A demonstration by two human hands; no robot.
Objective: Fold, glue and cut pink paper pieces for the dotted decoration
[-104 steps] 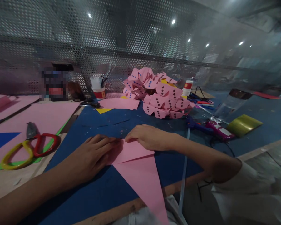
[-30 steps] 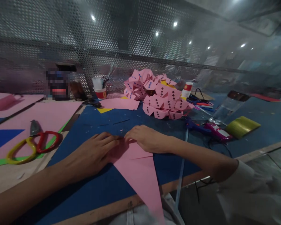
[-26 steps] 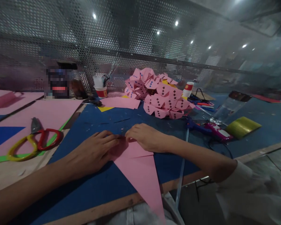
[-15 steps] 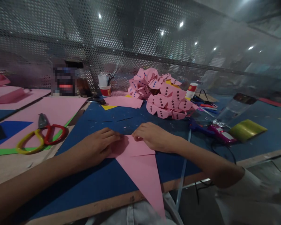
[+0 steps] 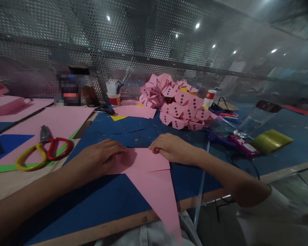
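A folded sheet of pink paper (image 5: pixel 149 184) lies on the blue tabletop, its long pointed flap hanging over the front edge towards my lap. My left hand (image 5: pixel 102 158) rests at the sheet's left end, fingers bent together and gripping it near the folded top edge; its thumb is mostly hidden. At the top right of the fold, my right hand (image 5: pixel 171 149) has its fingers curled and closed on the paper. Between the two hands, part of the straight fold shows.
Scissors (image 5: pixel 45 150) lie on pink sheets at left. Dotted pink paper pieces (image 5: pixel 179 106) are heaped ahead, beside paper cups (image 5: pixel 114 98). On the right are a glue gun (image 5: pixel 242 145), a yellow tape roll (image 5: pixel 272 141), a clear bottle (image 5: pixel 259 118) and a dangling glue stick (image 5: pixel 201 188).
My left hand has slid left along the fold, and my right hand has shifted slightly right. More of the paper's top edge shows between them.
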